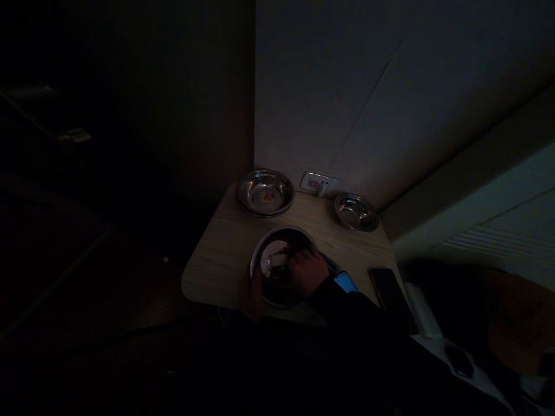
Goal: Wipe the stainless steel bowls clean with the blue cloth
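Observation:
The scene is very dark. A steel bowl [265,252] stands near the front edge of a small light wooden table [217,254]. My left hand [251,296] grips the bowl's near-left rim. My right hand [307,271] reaches into the bowl with its fingers curled, pressing a pale object [276,259], perhaps a cloth or sponge, against the inside. A dark sleeve covers my right arm.
A stack of larger steel bowls [264,192] sits at the table's back left and a small steel bowl [355,212] at the back right. A wall socket [319,183] is behind them. A lit blue phone [346,282] and a dark phone [390,292] lie at the right.

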Demonstrator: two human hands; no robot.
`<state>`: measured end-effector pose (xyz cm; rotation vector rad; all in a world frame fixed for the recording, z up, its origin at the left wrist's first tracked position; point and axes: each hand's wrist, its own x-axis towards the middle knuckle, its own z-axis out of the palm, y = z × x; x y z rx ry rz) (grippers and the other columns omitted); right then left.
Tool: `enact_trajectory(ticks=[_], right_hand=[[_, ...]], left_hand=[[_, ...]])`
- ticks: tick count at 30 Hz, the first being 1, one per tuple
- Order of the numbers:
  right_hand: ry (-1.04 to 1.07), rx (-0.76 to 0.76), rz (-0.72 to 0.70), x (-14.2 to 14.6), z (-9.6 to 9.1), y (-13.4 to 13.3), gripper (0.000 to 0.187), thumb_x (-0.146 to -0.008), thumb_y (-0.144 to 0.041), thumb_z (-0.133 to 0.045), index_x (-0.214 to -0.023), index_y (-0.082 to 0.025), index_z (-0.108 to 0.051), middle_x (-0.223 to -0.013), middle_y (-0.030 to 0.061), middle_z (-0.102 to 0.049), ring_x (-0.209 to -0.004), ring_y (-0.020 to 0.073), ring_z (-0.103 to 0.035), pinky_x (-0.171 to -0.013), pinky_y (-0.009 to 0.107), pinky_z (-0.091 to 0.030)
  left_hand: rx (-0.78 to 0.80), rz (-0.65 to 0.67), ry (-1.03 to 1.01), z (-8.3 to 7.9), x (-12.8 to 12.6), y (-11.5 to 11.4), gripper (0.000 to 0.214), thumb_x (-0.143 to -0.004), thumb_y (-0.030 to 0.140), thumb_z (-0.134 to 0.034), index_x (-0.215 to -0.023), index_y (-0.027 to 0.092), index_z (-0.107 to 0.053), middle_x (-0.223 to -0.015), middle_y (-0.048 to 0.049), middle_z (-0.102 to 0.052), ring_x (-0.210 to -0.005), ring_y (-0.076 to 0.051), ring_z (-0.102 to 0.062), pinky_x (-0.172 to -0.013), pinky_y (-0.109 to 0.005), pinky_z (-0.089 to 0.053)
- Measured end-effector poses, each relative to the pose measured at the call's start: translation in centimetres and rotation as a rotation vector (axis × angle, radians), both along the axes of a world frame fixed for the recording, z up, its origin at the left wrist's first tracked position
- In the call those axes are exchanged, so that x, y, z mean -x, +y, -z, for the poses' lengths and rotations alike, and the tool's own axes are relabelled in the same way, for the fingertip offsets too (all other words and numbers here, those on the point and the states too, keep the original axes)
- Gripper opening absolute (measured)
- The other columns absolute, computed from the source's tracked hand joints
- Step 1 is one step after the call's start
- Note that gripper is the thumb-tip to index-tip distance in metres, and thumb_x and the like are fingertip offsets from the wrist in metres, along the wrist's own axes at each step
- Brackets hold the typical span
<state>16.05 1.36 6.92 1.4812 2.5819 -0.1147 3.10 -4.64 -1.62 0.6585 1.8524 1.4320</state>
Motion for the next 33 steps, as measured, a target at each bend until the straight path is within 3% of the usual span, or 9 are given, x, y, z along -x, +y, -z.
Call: enact_trajectory(ticks=[4, 12, 20, 26, 33], right_hand=[[-0.016, -0.046, 0.041, 0.3, 0.2, 0.6, 0.029, -0.091, -0.013, -0.038, -0.097, -0.011, -0.067, -0.098, 0.0162, -0.065, -0.1, 0.0283, -0.055, -0.082, 0.04, -0.038], [-0.017, -0.028, 0.014, 0.2, 0.8, -1.2, 0.023, -0.088, -0.012, -0.045, -0.09, -0.015, -0.068, -0.091, 0.0111, -0.067, -0.094, 0.0233, -0.057, -0.078, 0.034, -0.038], [0.011, -0.097, 0.036, 1.2, 0.3, 1.8, 0.023, -0.089, -0.013, -0.044, -0.093, -0.012, -0.067, -0.095, 0.0155, -0.065, -0.095, 0.027, -0.054, -0.076, 0.036, -0.04], [0.097, -0.077, -0.105, 4.5, -0.5, 2.6, 0.022, -0.091, -0.017, -0.045, -0.098, -0.012, -0.065, -0.102, 0.0122, -0.064, -0.098, 0.0247, -0.051, -0.082, 0.034, -0.04], [0.145, 0.021, -0.305, 4.5, 0.0, -0.4, 0.019, -0.091, -0.022, -0.05, -0.093, -0.016, -0.068, -0.097, 0.0067, -0.066, -0.095, 0.0189, -0.054, -0.08, 0.029, -0.041]], left_hand=[[0.012, -0.05, -0.005, 0.7, 0.2, -0.1, 0.04, -0.082, 0.048, -0.051, -0.106, 0.02, -0.066, -0.11, -0.0098, -0.067, -0.112, -0.027, -0.057, -0.094, -0.037, -0.046], [0.062, -0.038, -0.038, 1.2, -0.5, -0.5, 0.044, -0.081, 0.05, -0.053, -0.108, 0.017, -0.065, -0.11, -0.0119, -0.065, -0.109, -0.028, -0.058, -0.092, -0.038, -0.046], [0.004, 0.033, -0.043, 0.0, -0.3, -0.4, 0.038, -0.082, 0.046, -0.053, -0.106, 0.018, -0.066, -0.107, -0.0108, -0.067, -0.107, -0.026, -0.059, -0.092, -0.037, -0.046], [-0.046, 0.037, -0.002, -1.0, 0.2, -0.4, 0.035, -0.082, 0.048, -0.053, -0.102, 0.023, -0.067, -0.099, -0.0085, -0.069, -0.109, -0.026, -0.059, -0.094, -0.039, -0.046], [-0.077, 0.029, 0.05, -1.2, -0.5, -1.5, 0.033, -0.081, 0.046, -0.056, -0.101, 0.023, -0.067, -0.108, -0.0099, -0.067, -0.117, -0.027, -0.053, -0.099, -0.041, -0.042]])
